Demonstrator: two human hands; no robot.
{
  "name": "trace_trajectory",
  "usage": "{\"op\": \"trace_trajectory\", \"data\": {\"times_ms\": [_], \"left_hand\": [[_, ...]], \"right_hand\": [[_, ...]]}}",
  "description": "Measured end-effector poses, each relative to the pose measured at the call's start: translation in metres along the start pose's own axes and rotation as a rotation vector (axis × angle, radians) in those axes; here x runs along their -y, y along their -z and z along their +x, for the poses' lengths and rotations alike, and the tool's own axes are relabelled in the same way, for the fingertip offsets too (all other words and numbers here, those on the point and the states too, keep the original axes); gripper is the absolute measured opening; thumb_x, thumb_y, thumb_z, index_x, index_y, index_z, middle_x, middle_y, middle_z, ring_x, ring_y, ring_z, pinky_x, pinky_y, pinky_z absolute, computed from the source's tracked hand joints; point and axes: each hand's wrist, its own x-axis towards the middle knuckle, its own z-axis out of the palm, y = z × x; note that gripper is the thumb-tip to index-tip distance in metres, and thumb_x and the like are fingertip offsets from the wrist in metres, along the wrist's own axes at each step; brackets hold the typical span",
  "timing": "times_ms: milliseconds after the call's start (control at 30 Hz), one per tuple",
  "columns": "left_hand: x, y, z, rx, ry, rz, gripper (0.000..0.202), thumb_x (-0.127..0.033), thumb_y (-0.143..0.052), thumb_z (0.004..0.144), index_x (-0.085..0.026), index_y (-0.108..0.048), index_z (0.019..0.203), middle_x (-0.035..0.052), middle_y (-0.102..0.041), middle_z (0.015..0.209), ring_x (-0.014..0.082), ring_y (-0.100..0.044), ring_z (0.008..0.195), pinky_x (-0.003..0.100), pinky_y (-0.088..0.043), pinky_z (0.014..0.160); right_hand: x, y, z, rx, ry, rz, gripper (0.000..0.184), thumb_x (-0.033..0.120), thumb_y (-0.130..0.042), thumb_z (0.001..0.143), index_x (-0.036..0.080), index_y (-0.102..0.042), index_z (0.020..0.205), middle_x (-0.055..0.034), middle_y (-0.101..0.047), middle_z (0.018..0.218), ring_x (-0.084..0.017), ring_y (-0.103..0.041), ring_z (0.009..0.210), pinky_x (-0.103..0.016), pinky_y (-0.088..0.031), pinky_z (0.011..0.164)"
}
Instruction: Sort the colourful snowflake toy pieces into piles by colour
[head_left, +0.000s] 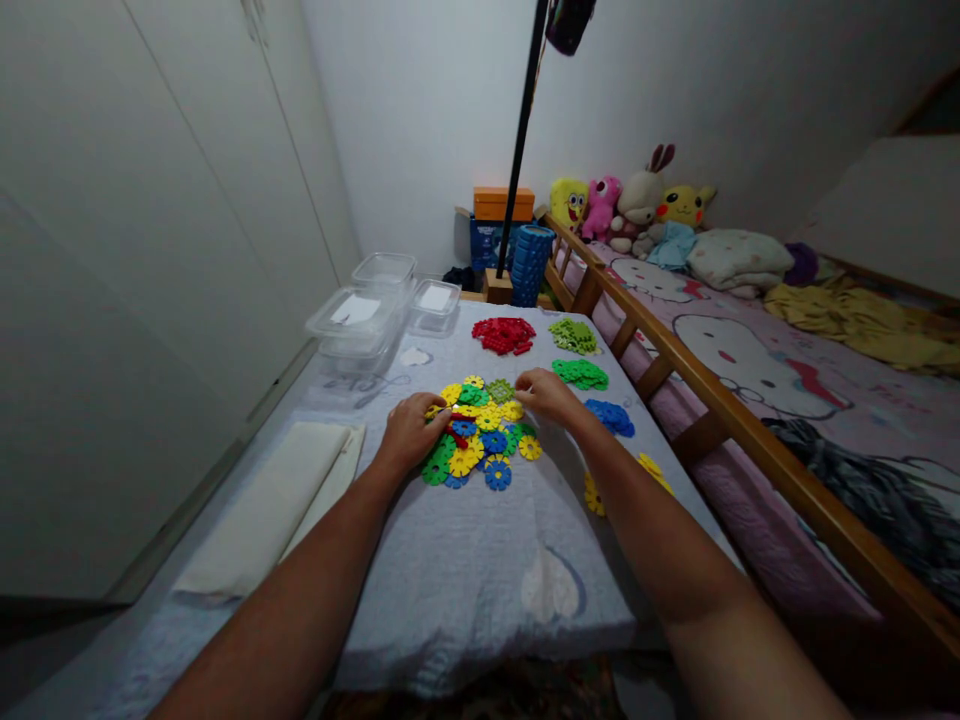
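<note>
A mixed pile of notched plastic discs [491,415], yellow, blue and green, lies mid-table with a few red pieces [457,437] among them. My left hand [414,432] rests at the pile's left edge, thumb and forefinger apart, touching the discs there. At the right edge is my right hand [550,395], its fingers curled together beside an olive-green disc [500,391]; whatever they pinch is hidden. Sorted heaps lie beyond and right of it: red pieces [504,335], light-green pieces [574,336], green discs [580,375] and blue discs [611,418]. Yellow discs [594,495] are partly covered by my right forearm.
Clear plastic containers [360,315] stand at the table's back left, a folded cream cloth [262,500] at the front left. A wooden bed rail [675,400] borders the right side. Behind the table rise a black pole [519,150] and a blue foam roller [531,265].
</note>
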Motion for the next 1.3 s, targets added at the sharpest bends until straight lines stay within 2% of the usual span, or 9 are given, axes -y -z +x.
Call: {"op": "trace_trajectory", "data": {"times_ms": [100,233,433,567,700,867,1000,1167,1300], "left_hand": [[-0.001,0.000,0.000,-0.005,0.005,-0.004,0.039,-0.048,-0.050,0.088,-0.020,-0.071,0.104,0.0108,-0.074,0.114,0.0280,-0.066,0.110,0.043,-0.049,0.101],[-0.003,0.001,-0.001,-0.007,0.012,-0.003,0.039,-0.046,-0.049,0.087,-0.019,-0.071,0.104,0.0114,-0.074,0.114,0.0288,-0.066,0.111,0.044,-0.048,0.101],[-0.004,0.002,-0.001,-0.005,0.027,0.002,0.038,-0.045,-0.049,0.088,-0.020,-0.071,0.104,0.0104,-0.074,0.114,0.0282,-0.066,0.112,0.043,-0.048,0.102],[-0.004,0.002,0.000,-0.008,0.031,0.002,0.036,-0.046,-0.051,0.088,-0.021,-0.071,0.104,0.0094,-0.074,0.113,0.0278,-0.066,0.112,0.043,-0.048,0.102],[-0.004,0.002,0.000,-0.010,0.029,0.003,0.035,-0.044,-0.050,0.089,-0.021,-0.071,0.103,0.0100,-0.075,0.114,0.0284,-0.066,0.113,0.044,-0.048,0.103],[-0.005,0.003,0.000,-0.020,0.026,0.003,0.031,-0.043,-0.051,0.089,-0.023,-0.071,0.101,0.0080,-0.075,0.113,0.0276,-0.066,0.112,0.043,-0.047,0.104],[-0.005,0.003,0.000,-0.013,0.021,0.003,0.030,-0.043,-0.052,0.089,-0.023,-0.071,0.100,0.0076,-0.075,0.112,0.0271,-0.066,0.111,0.043,-0.047,0.103],[-0.004,0.002,0.000,-0.006,0.034,-0.002,0.031,-0.043,-0.051,0.089,-0.022,-0.071,0.102,0.0083,-0.075,0.114,0.0281,-0.066,0.112,0.045,-0.047,0.103],[-0.003,0.001,0.000,-0.005,0.030,0.003,0.030,-0.043,-0.052,0.089,-0.022,-0.071,0.101,0.0082,-0.075,0.114,0.0282,-0.066,0.112,0.045,-0.046,0.103]], "right_hand": [[0.015,-0.017,0.014,0.004,-0.007,-0.061,0.028,0.032,-0.070,0.088,0.016,-0.076,0.110,-0.0118,-0.072,0.113,-0.022,-0.064,0.105,-0.027,-0.044,0.089],[0.020,-0.027,0.024,0.016,-0.063,-0.119,0.035,0.039,-0.072,0.085,0.016,-0.076,0.111,-0.0136,-0.071,0.116,-0.024,-0.063,0.105,-0.028,-0.044,0.085],[0.017,-0.012,0.032,0.038,-0.053,-0.115,0.026,0.026,-0.062,0.087,0.017,-0.079,0.106,-0.0122,-0.077,0.111,-0.021,-0.066,0.099,-0.026,-0.042,0.077],[-0.001,-0.001,0.041,-0.037,-0.112,0.014,0.026,0.017,-0.055,0.088,0.016,-0.079,0.096,-0.0086,-0.079,0.102,-0.017,-0.067,0.090,-0.023,-0.040,0.073],[-0.021,0.002,0.048,-0.041,-0.232,0.121,0.029,0.014,-0.050,0.089,0.012,-0.079,0.087,-0.0064,-0.077,0.085,-0.015,-0.066,0.077,-0.023,-0.039,0.067],[-0.027,0.002,0.050,-0.045,-0.231,-0.016,0.023,0.024,-0.060,0.090,0.012,-0.078,0.097,-0.0092,-0.078,0.099,-0.018,-0.068,0.091,-0.023,-0.043,0.074],[-0.018,-0.003,0.052,0.011,-0.236,-0.126,0.043,0.044,-0.074,0.082,0.011,-0.075,0.110,-0.0146,-0.075,0.110,-0.022,-0.068,0.098,-0.024,-0.046,0.075],[-0.013,-0.009,0.055,0.089,-0.264,-0.169,0.043,0.038,-0.077,0.077,0.011,-0.073,0.110,-0.0167,-0.073,0.109,-0.025,-0.069,0.097,-0.026,-0.048,0.073],[-0.030,-0.003,0.061,0.011,-0.242,-0.163,0.047,0.037,-0.080,0.074,0.014,-0.070,0.113,-0.0146,-0.070,0.117,-0.024,-0.067,0.102,-0.027,-0.049,0.080]]}}
